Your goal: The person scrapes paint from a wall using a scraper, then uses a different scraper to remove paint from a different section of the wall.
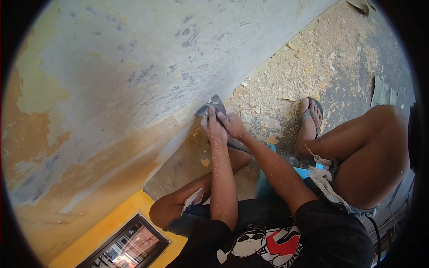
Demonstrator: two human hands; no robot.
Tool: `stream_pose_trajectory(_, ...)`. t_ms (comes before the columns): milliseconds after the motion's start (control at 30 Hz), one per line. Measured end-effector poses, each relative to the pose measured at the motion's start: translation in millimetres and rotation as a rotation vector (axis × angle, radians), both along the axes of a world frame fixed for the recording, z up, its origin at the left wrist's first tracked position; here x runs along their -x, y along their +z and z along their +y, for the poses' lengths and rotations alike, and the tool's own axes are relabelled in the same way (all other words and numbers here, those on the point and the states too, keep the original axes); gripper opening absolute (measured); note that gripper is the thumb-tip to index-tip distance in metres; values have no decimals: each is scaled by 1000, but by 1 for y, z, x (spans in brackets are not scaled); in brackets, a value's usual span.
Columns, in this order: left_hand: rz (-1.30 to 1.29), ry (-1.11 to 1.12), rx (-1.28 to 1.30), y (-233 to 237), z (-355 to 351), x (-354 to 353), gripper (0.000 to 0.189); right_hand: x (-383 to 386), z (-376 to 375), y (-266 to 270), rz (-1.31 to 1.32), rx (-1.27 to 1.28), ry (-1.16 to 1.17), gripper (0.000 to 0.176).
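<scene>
Both of my hands are together on a grey scraper [214, 103], its blade against the lower part of the wall [134, 85]. My left hand [214, 127] is closed round the handle side, with fingers pointing up toward the blade. Just to the right, my right hand [233, 125] closes on the same tool, its fingers touching the left hand. White dust specks cover both forearms. Patches of yellow and orange paint show around the pale, dark-marked wall surface.
Paint flakes litter the floor [286, 80] along the wall's base. A blue stool [264, 185] is beneath me. My sandalled foot [309, 117] rests at the right. A folded paper [383, 93] lies farther right. A framed opening [129, 245] is at lower left.
</scene>
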State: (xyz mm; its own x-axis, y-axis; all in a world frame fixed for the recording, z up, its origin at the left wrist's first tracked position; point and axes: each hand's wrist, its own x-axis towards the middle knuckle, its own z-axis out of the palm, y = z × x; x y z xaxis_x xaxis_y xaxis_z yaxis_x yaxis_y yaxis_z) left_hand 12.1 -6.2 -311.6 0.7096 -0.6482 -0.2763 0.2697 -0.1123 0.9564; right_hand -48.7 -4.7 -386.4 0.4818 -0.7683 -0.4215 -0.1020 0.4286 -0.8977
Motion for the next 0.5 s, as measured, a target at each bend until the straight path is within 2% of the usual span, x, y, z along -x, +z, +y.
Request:
stream_pose_trajectory(67, 6, 4, 20, 5, 1, -1, 21, -1, -14, 19, -180, -19, -103, 70)
stream_pose_trajectory(100, 20, -12, 61, 8, -5, -2, 20, -3, -12, 22, -187, -10, -101, 70)
stream_pose_trajectory(200, 14, -23, 16, -11, 3, -9, 19, -1, -1, 11, -129, -18, -64, 70)
stream_pose_trajectory(267, 59, -28, -28, 19, -1, 14, 19, 5, 8, 3, -130, -23, -69, 70)
stream_pose_trajectory(367, 27, 63, -99, -14, 12, 10, 20, 11, 14, 1, -97, -56, -53, 71)
stream_pose_trajectory(500, 60, 56, -57, -23, 16, 0, 23, 15, 10, 1, -61, -81, 24, 72)
